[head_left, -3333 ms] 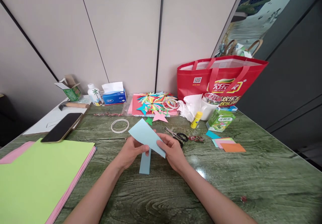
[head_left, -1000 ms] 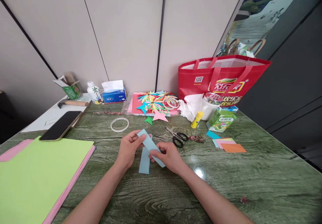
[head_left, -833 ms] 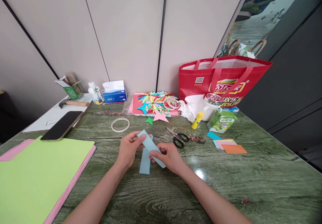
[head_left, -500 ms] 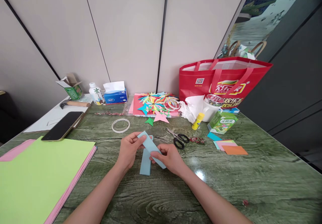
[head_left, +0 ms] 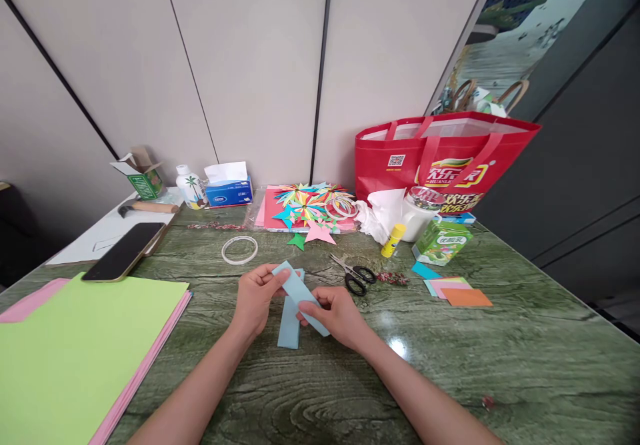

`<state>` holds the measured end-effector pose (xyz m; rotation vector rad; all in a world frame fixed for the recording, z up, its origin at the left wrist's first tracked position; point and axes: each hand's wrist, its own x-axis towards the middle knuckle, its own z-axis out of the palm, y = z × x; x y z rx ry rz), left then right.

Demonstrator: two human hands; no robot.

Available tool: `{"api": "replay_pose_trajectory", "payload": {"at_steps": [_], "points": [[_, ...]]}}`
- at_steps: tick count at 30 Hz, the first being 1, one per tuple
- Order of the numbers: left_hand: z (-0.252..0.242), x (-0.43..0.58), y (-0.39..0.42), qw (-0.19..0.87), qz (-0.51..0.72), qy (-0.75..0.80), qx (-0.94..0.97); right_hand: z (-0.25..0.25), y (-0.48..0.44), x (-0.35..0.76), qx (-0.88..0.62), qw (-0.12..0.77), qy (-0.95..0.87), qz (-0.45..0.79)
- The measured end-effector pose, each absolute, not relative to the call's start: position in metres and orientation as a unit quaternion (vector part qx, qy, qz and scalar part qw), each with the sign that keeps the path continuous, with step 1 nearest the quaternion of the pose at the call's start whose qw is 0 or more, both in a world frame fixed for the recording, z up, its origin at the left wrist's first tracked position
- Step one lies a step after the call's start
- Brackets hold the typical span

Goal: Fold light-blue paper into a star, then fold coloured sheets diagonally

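Observation:
A light blue paper strip (head_left: pixel 301 293) slants between my two hands just over the table. My left hand (head_left: pixel 256 298) pinches its upper left end, thumb on top. My right hand (head_left: pixel 336 315) grips it close to the lower right end, thumb lying along the face. Beneath it a second blue paper strip (head_left: pixel 289 325) rests on the table, partly covered by the held one. Black-handled scissors (head_left: pixel 354 276) lie beyond my right hand, blades pointing away to the left. A roll of white tape (head_left: pixel 240 250) lies flat past my left hand.
Green paper sheets (head_left: pixel 90 352) are stacked at left, below a phone (head_left: pixel 125 250) and hammer (head_left: pixel 150 207). Folded paper stars (head_left: pixel 305 205) lie at the back. A glue stick (head_left: pixel 393 240), green box (head_left: pixel 443 243), coloured paper pieces (head_left: pixel 467 297) and red bag (head_left: pixel 400 145) occupy the right.

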<state>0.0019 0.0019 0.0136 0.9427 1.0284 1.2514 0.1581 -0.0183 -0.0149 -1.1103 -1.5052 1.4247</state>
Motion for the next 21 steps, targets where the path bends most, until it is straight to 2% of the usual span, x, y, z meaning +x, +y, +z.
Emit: {"api": "replay_pose_trajectory", "payload": {"at_steps": [21], "points": [[0.0144, 0.002, 0.0022, 0.595, 0.529, 0.454, 0.4, -0.0113, -0.0184, 0.1606, -0.442, 0.354, -0.558, 0.606]]}}
